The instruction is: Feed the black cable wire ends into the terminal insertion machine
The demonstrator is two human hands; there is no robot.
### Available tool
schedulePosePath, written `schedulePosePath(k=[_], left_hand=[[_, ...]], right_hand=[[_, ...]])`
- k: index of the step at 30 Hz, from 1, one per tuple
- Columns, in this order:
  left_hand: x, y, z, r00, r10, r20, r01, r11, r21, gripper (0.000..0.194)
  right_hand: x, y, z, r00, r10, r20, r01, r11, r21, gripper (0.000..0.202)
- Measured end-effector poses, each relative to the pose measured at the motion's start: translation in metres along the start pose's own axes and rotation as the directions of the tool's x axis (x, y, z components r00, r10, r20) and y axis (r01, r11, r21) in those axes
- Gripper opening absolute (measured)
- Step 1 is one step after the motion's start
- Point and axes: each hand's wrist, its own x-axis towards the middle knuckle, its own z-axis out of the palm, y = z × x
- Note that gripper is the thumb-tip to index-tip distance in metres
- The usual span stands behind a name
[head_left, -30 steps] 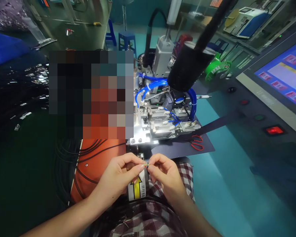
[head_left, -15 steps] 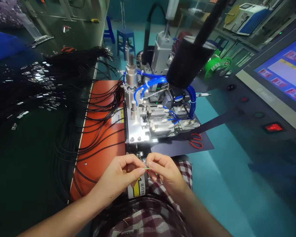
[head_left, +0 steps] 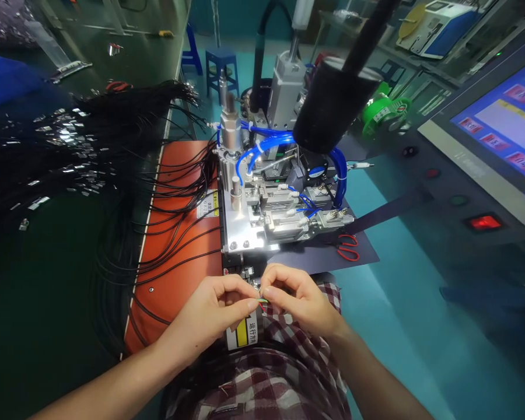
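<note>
Thin coloured wires (head_left: 263, 301), green and red among them, stick out between my fingertips just in front of the machine. My left hand (head_left: 225, 303) is closed, thumb and forefinger pinching the wires from the left. Opposite it, my right hand (head_left: 295, 298) is closed too, its thumb and forefinger on the same wires, fingertips nearly touching the left ones. The rest of the cable is hidden by my hands. Right behind them stands the metal machine (head_left: 240, 224) with blue air tubes (head_left: 271, 143).
Black cables (head_left: 179, 210) run over the orange plate (head_left: 175, 297) on the left, with a big bundle (head_left: 126, 111) behind. Red-handled scissors (head_left: 347, 248) lie on the dark sheet (head_left: 306, 262). A control panel with a screen (head_left: 507, 128) stands at the right; a black cylinder (head_left: 335, 108) hangs above the machine.
My right hand has shifted slightly, its fingers raised a little and the wrist turned. More of the green and red wires shows between the fingertips. My left hand stays almost still.
</note>
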Motion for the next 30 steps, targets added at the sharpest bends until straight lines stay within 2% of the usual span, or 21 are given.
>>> schedulePosePath(k=[6,16,19,23,30], left_hand=[[0.0,0.001,0.002,0.999,-0.033,-0.012,0.032,0.999,-0.038,0.019],[0.0,-0.004,0.004,0.995,-0.003,-0.097,0.002,1.0,-0.009,0.02],[0.0,-0.003,0.004,0.99,-0.033,-0.136,0.031,0.999,-0.013,0.019],[0.001,-0.002,0.004,0.985,-0.077,-0.154,0.067,0.995,-0.068,0.019],[0.001,-0.005,0.003,0.985,-0.067,-0.16,0.055,0.995,-0.08,0.02]], right_hand=[[0.003,-0.002,-0.002,0.997,-0.069,0.018,0.071,0.989,-0.129,0.015],[0.004,0.001,-0.003,0.998,-0.063,0.003,0.063,0.982,-0.178,0.015],[0.003,0.004,0.0,0.996,-0.031,-0.081,0.021,0.993,-0.118,0.016],[-0.003,0.009,0.01,0.966,0.023,-0.256,-0.034,0.999,-0.037,0.014],[-0.004,0.015,0.03,0.914,0.094,-0.395,-0.088,0.996,0.035,0.011]])
